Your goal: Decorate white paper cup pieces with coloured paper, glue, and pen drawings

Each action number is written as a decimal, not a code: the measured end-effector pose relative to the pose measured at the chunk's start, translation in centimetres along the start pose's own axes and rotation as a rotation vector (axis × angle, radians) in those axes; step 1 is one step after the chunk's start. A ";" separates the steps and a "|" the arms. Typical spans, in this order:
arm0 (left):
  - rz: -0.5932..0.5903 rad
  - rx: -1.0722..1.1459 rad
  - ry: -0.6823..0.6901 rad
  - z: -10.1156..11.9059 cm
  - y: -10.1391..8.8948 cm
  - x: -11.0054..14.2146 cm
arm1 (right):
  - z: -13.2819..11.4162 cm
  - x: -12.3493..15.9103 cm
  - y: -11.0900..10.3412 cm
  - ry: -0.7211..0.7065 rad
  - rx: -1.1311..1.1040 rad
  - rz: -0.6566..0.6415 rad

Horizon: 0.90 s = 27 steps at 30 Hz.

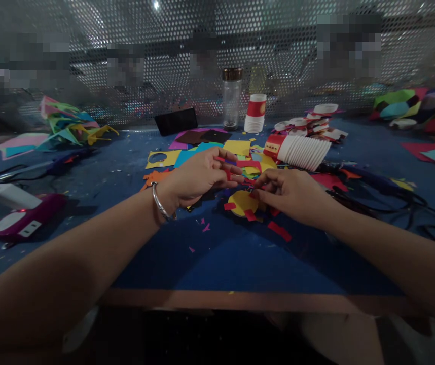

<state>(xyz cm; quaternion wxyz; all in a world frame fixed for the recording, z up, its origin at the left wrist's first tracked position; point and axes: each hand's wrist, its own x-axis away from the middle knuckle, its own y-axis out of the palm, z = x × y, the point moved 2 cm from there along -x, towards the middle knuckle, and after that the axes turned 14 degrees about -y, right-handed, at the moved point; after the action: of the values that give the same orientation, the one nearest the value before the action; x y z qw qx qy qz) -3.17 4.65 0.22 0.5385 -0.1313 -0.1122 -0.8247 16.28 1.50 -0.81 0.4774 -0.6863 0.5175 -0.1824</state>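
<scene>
A yellow paper disc (242, 202) lies on the blue table with small red paper pieces (250, 215) around its edge. My right hand (289, 195) is at the disc's right side, thumb and forefinger pinched on a small red paper piece at its rim. Beyond the disc and to its left is my left hand (206, 175), wearing a silver bangle (159, 201). Red paper pieces (228, 174) show between its loosely curled fingers. Nearer the table's front lies a loose red strip (279, 231).
Coloured paper scraps (238, 147) spread behind the hands. A toppled paper-cup stack (303, 151), an upright stack (254, 114), a clear bottle (231, 101) and a phone (176, 122) stand or lie farther back. Glue guns with cables (373, 180) flank both sides; a purple device (31, 215) sits left.
</scene>
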 end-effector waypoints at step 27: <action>0.026 -0.457 0.525 -0.4 3.0 2.7 | -1.4 1.1 -0.8 -0.233 -0.186 0.252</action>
<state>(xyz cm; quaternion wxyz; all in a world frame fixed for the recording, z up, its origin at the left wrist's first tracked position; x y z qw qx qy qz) -1.54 0.99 0.91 0.5162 -0.0334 0.2196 -0.8272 16.09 -0.14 0.27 0.4875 -0.6738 0.5552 0.0079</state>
